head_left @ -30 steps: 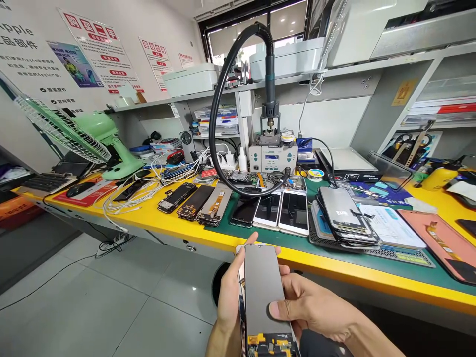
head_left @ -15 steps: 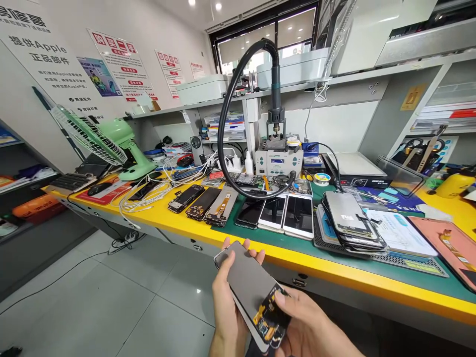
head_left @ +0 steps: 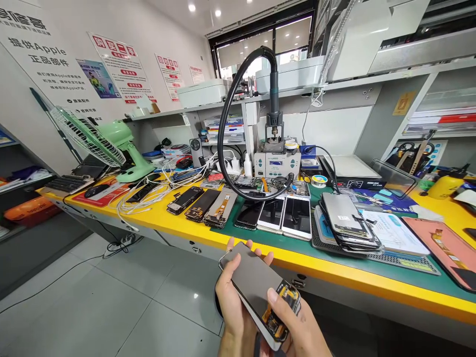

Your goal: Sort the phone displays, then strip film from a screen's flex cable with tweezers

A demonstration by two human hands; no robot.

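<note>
A grey phone screen panel (head_left: 255, 277), its lower end showing black and orange flex parts, is held over the floor before the bench edge. My left hand (head_left: 232, 297) wraps round its left side, thumb on the upper face and fingertips showing past the far edge. My right hand (head_left: 292, 317) grips the lower end, its thumb pressed on the flex parts. Under the grey panel a pale edge shows. On the green mat beyond lie a dark phone (head_left: 250, 213) and two white-framed phones (head_left: 271, 214), (head_left: 296, 218).
A stack of screens (head_left: 344, 218) stands right on the mat, near an orange-pink tray (head_left: 439, 243). Several dark phone parts (head_left: 201, 204) lie left of the mat. Behind are a rework station (head_left: 277, 163) with a looping black hose (head_left: 223, 109), white cables (head_left: 130, 203) and a green fan (head_left: 130, 148).
Both hands and the panel have shifted slightly right in view. My right thumb has moved left across the panel's lower part, and more of the orange flex shows at its right edge.
</note>
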